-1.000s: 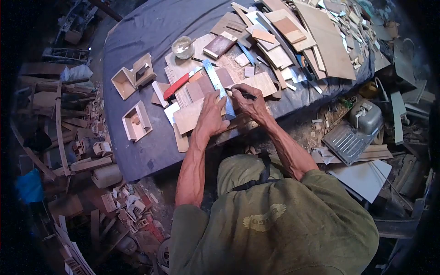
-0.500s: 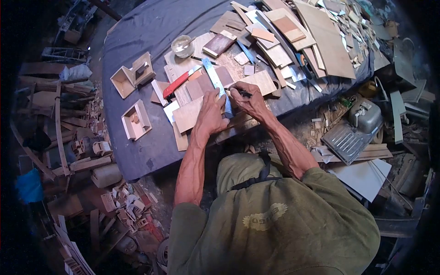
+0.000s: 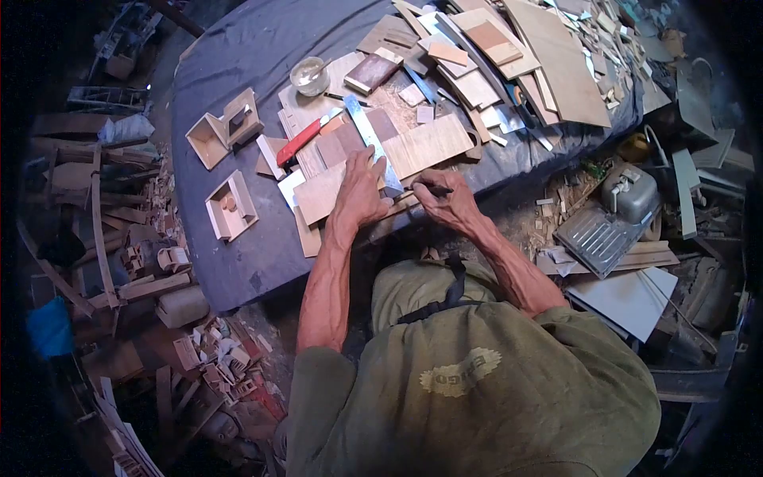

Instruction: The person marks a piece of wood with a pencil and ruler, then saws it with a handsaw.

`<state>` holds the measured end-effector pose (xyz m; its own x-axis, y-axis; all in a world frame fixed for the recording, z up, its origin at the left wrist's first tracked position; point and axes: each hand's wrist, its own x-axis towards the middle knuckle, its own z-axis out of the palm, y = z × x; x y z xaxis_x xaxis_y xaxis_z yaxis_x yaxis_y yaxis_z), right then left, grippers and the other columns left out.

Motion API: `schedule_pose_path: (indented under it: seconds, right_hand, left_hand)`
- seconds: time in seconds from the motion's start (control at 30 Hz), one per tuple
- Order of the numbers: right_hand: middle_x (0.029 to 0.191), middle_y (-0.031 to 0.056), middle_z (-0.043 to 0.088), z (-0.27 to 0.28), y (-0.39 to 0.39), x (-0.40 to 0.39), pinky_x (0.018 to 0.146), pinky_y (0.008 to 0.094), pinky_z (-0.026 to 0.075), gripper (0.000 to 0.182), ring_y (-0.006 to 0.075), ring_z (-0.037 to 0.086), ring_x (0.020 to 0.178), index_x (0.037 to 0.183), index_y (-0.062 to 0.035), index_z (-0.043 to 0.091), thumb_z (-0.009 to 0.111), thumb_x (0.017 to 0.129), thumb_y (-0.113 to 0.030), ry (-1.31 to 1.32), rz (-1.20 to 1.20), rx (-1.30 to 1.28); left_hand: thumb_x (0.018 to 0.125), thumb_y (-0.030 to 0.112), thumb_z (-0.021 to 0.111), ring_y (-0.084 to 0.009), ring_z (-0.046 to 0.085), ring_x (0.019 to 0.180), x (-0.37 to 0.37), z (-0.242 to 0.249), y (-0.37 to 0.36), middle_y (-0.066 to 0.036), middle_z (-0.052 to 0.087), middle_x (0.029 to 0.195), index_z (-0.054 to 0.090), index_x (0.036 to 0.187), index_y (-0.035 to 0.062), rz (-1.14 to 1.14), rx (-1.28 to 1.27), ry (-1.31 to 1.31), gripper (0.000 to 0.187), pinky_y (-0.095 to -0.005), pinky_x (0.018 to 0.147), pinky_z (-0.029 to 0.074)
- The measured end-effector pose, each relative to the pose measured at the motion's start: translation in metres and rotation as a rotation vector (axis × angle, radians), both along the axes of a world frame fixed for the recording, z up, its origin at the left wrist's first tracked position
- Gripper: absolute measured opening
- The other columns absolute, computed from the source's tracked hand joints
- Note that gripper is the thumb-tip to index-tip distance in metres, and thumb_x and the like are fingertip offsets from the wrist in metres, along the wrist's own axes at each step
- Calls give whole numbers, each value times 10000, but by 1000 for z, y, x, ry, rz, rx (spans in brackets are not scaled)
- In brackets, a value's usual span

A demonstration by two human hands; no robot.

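Observation:
A metal ruler [image 3: 366,131] lies across a light wooden board [image 3: 429,147], its lower end near the table's front edge. My left hand [image 3: 362,191] presses on the ruler and the board, fingers apart. Just right of the ruler's lower end, my right hand [image 3: 447,200] is closed around a dark pen [image 3: 433,189], its tip close to the board's front edge. Left of the ruler lies a red cutter [image 3: 300,141] on pieces of wood.
Two small wooden boxes [image 3: 208,141] [image 3: 226,215] stand on the dark cloth at the left. A glass jar [image 3: 309,77] is behind the cutter. Stacked boards [image 3: 556,63] fill the right. A metal sink [image 3: 600,237] lies on the floor at the right.
My right hand has moved toward me and slightly right, down along the ruler to its near end. My left hand stays on the ruler. The whole view has shifted slightly.

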<state>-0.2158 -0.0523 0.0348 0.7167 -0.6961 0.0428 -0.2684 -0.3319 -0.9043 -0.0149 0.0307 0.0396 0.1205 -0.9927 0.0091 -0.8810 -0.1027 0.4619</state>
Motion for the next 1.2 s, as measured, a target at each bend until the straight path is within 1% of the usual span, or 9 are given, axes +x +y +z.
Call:
schedule_pose_path:
  seconds: [0.17,0.3,0.33,0.43,0.57,0.7,0.9,1.0,1.2]
  right_hand:
    - [785,116,688,22,2,5,654,317,496,226,169,622,700,1025,-7,717,652,913,-192,-94,-171,30]
    - [773,77,696,13,-11,23,658,282,511,221,134,639,715,995,13,702,661,928,-194,-133,-209,136]
    - [830,62,704,4,-16,30,695,273,514,216,112,633,753,1031,5,705,682,914,-175,-192,-198,92]
    - [841,69,709,-2,-24,41,703,276,521,207,122,648,760,1027,9,703,692,906,-158,-206,-193,198]
    - [851,95,716,-13,-34,55,695,274,523,217,125,661,768,1000,22,698,690,907,-174,-218,-198,93]
    - [660,43,623,-13,-38,68,532,288,429,200,91,532,590,886,18,662,677,930,-177,-185,-262,-2]
    - [635,42,611,-21,-39,76,499,284,387,186,86,509,566,852,22,649,664,944,-139,-250,-257,-6]
    - [707,88,682,-20,-39,74,611,301,496,301,137,623,650,939,16,686,652,960,-282,-208,-237,25]
    - [712,94,681,-20,-37,75,605,307,492,306,143,621,659,962,12,685,665,950,-292,-192,-256,58]
  left_hand:
    - [604,153,836,-431,396,1348,1,-2,0,-271,412,1456,565,1325,-51,-6,-10,-3,797,-445,1149,351]
    - [593,162,845,-424,400,1347,4,-6,0,-268,419,1451,577,1310,-45,-10,-10,-12,793,-445,1147,354]
    - [590,163,847,-421,401,1348,5,-7,-1,-266,421,1450,580,1305,-43,-12,-12,-8,791,-445,1146,355]
    - [580,165,852,-412,404,1348,6,-8,-1,-251,432,1447,585,1301,-38,-10,-24,-12,795,-443,1146,357]
    - [580,160,850,-411,409,1339,8,-10,0,-240,435,1449,582,1302,-37,-16,-30,-12,796,-443,1143,361]
    - [576,153,846,-418,409,1328,6,-8,0,-243,435,1449,586,1287,-40,-12,-43,0,781,-452,1137,365]
    - [562,150,796,-408,409,1318,5,-5,-1,-259,465,1418,605,1246,-56,-3,-59,4,739,-437,1144,358]
    - [569,142,824,-413,409,1325,3,-3,0,-254,450,1424,594,1256,-58,1,-48,9,751,-441,1141,361]
    - [575,140,831,-417,405,1331,4,-3,0,-256,442,1422,588,1253,-65,-1,-44,12,749,-441,1140,360]
